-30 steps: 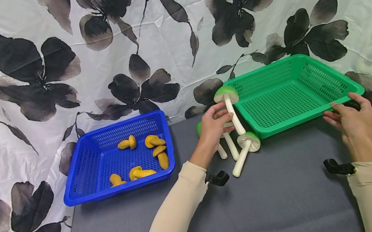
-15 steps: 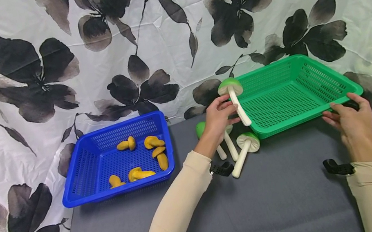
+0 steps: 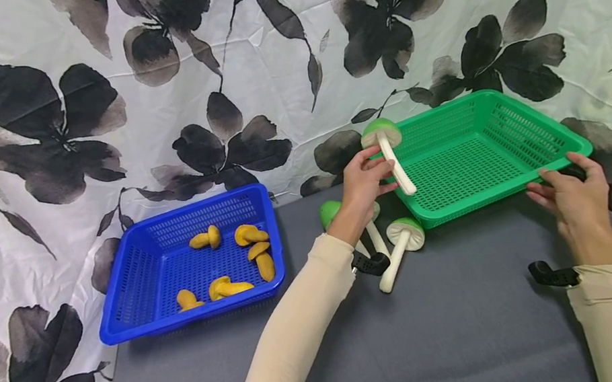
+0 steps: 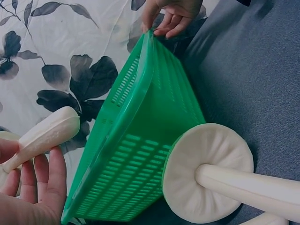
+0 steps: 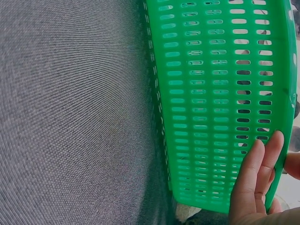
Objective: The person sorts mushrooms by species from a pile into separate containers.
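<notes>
Green-capped mushrooms point(image 3: 381, 135) are white-stemmed, one basket point(image 3: 461, 165) green, the backdrop point(image 3: 268, 81) floral.

Grey cloth-covered surface point(image 3: 465, 327) in front of me held two baskets: blue basket point(image 3: 111, 326) on my left, green basket point(image 3: 471, 206) on my right. Three loose green-capped mushrooms point(image 3: 377, 238) lay between; nearest mushroom point(image 3: 399, 248) just beside the green one, others partly hidden.

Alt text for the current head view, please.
A person's left hand holds a green-capped mushroom by its stem near a green basket whose rim the right hand grips. More green-capped mushrooms lie on the gray cloth; to the left, a blue basket holds five yellow mushrooms.
</notes>
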Motion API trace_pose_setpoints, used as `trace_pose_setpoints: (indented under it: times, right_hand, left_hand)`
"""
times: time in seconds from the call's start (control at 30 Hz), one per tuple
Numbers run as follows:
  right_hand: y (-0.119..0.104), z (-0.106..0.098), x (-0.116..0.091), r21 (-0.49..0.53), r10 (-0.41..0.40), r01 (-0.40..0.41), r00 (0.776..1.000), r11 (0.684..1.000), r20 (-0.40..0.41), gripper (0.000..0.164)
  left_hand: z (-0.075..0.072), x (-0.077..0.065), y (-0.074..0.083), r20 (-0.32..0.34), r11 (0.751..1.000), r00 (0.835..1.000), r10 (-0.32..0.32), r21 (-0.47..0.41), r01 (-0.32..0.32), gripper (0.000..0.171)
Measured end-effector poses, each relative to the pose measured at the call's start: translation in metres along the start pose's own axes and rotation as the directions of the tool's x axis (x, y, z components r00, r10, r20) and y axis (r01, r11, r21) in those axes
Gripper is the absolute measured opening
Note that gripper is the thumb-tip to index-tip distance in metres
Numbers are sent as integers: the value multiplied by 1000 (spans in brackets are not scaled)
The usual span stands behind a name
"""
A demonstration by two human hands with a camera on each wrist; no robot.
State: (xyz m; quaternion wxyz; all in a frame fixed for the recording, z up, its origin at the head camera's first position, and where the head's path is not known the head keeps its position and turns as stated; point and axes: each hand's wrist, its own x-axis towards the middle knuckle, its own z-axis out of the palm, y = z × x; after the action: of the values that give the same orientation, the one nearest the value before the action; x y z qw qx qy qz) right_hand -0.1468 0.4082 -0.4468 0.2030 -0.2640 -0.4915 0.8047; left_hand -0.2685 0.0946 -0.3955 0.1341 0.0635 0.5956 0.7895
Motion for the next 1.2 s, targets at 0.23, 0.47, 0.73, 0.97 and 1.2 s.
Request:
trace_pose_setpoints:
  times: [0.23, 0.47, 0.73, 0.97, 1.2]
  right_hand:
    - [0, 2, 1, -3, -3, 3, 1000, 1000, -7, 82]
    - [2, 1, 3, 7, -8, 8, 1000, 1000, -5, 85]
    - [4, 3, 3, -1, -9, 9, 1000, 1000, -10, 83]
    - [4, 2, 2, -24, -8, 8, 1000, 1000, -22, 80]
    - [1, 1, 1, -12, -21, 21, 1000, 1000, -21, 81]
  left_hand:
    - [3, 8, -3, -12, 1000, 1000, 6, -12, -7, 34]
    - [6, 12, -6, -25, 1000, 1000, 12, -27, -13, 34]
    - [7, 14, -8, -28, 1000, 1000, 4, -13, -4, 36]
    - [2, 10, -9, 23, 1000, 1000, 21, 19, -21, 37]
    - [-12, 4, -6, 46, 999, 998, 31, -19, -31, 30]
